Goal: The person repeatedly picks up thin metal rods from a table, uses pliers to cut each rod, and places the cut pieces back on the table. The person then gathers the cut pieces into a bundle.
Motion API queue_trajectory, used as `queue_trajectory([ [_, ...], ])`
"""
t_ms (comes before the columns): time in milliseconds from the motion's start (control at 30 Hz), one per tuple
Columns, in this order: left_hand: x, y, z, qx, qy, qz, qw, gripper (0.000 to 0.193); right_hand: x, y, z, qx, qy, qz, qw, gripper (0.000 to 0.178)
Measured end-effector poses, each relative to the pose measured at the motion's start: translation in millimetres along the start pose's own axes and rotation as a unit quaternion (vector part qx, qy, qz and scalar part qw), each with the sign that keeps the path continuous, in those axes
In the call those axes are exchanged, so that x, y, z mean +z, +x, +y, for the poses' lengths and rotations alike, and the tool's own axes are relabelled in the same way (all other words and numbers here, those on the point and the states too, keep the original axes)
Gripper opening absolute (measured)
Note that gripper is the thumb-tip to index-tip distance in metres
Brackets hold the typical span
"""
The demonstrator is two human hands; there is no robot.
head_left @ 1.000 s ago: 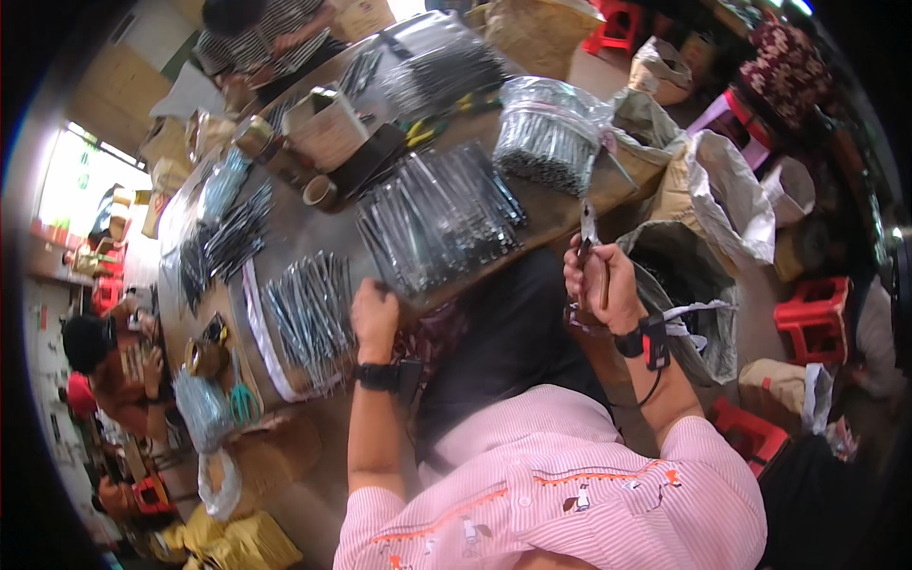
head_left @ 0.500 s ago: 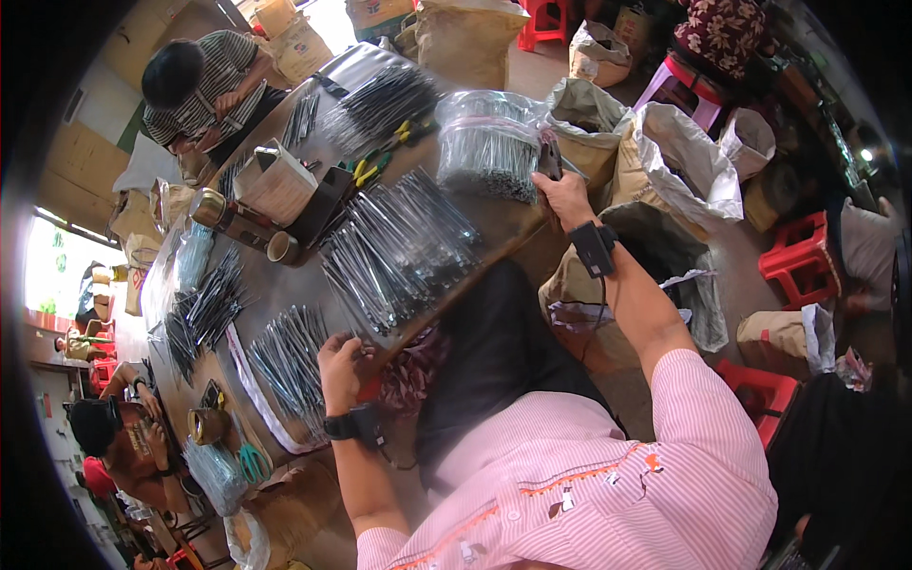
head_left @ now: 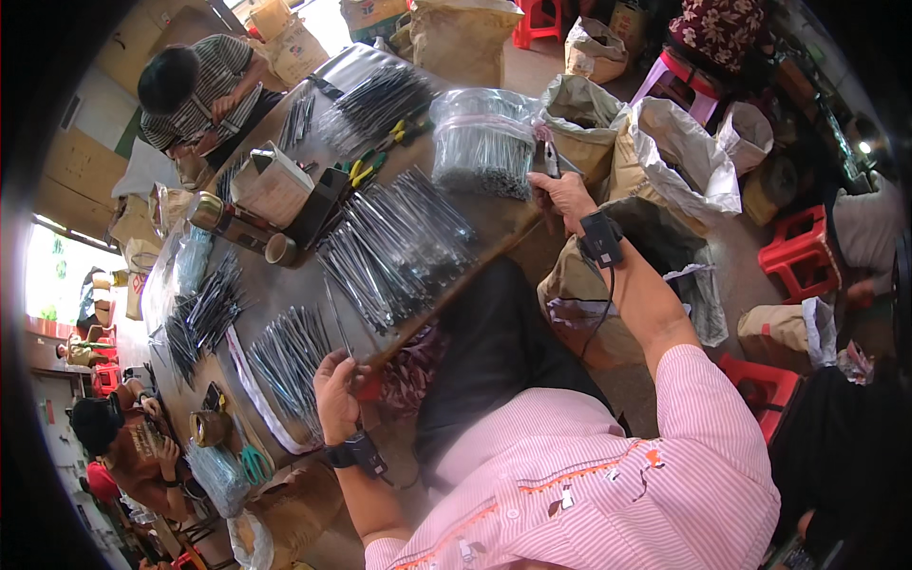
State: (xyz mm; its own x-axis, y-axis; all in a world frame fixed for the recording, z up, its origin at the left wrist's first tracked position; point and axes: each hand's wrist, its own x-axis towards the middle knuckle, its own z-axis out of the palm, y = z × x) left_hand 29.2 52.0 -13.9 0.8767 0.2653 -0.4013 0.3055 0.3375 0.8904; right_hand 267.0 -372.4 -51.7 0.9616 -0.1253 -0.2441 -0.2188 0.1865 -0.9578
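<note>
Near the table's front edge, my left hand (head_left: 337, 391) pinches the end of a thin metal strip (head_left: 336, 312) that points away over the tabletop. It sits between two spreads of similar strips: a shorter batch (head_left: 288, 366) on its left and a larger batch (head_left: 394, 252) on its right. Farther right, my right hand (head_left: 567, 198) is closed around a dark narrow hand tool with a metallic part (head_left: 552, 160); its exact kind is unclear. Just left of that hand stands a thick round bundle of strips in clear plastic (head_left: 483, 147), tied with a pinkish band.
Yellow-handled pliers (head_left: 361, 173), a thermos (head_left: 223, 217), a cup (head_left: 281, 249) and a box (head_left: 273, 185) crowd the table's middle. Teal scissors (head_left: 254, 464) lie at left. Open sacks (head_left: 670, 161) and red stools (head_left: 800, 256) stand right. Two co-workers sit across and at left.
My left hand now has a strip extending from its fingertips, where none was clear before. My right hand has dropped slightly toward me, and its tool has turned more upright.
</note>
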Motion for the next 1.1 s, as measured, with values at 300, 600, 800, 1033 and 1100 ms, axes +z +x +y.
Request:
queue_trajectory([
  [300, 18.2, -23.5, 4.3, 0.007, -0.041, -0.009, 0.999, 0.021, -0.5, 1.6, -1.8, 0.078, 0.077, -0.004, 0.994, 0.013],
  [600, 6.8, -32.3, 2.1, -0.017, -0.093, -0.017, 0.995, 0.025, -17.8, 5.8, 8.6, 0.124, 0.179, -0.099, 0.971, 0.011],
  [800, 7.5, -41.7, -3.2, -0.025, -0.120, -0.023, 0.992, 0.026, -21.5, -37.4, -1.0, 0.200, 0.319, -0.270, 0.886, 0.013],
  [1033, 12.6, -44.3, -2.8, -0.031, -0.167, -0.044, 0.984, 0.030, -6.6, -8.9, -14.3, 0.175, 0.400, -0.215, 0.873, 0.013],
  [1100, 14.3, -45.0, -2.8, -0.012, -0.181, -0.074, 0.981, 0.032, -2.6, 0.3, -13.2, 0.166, 0.419, -0.181, 0.874, 0.010],
])
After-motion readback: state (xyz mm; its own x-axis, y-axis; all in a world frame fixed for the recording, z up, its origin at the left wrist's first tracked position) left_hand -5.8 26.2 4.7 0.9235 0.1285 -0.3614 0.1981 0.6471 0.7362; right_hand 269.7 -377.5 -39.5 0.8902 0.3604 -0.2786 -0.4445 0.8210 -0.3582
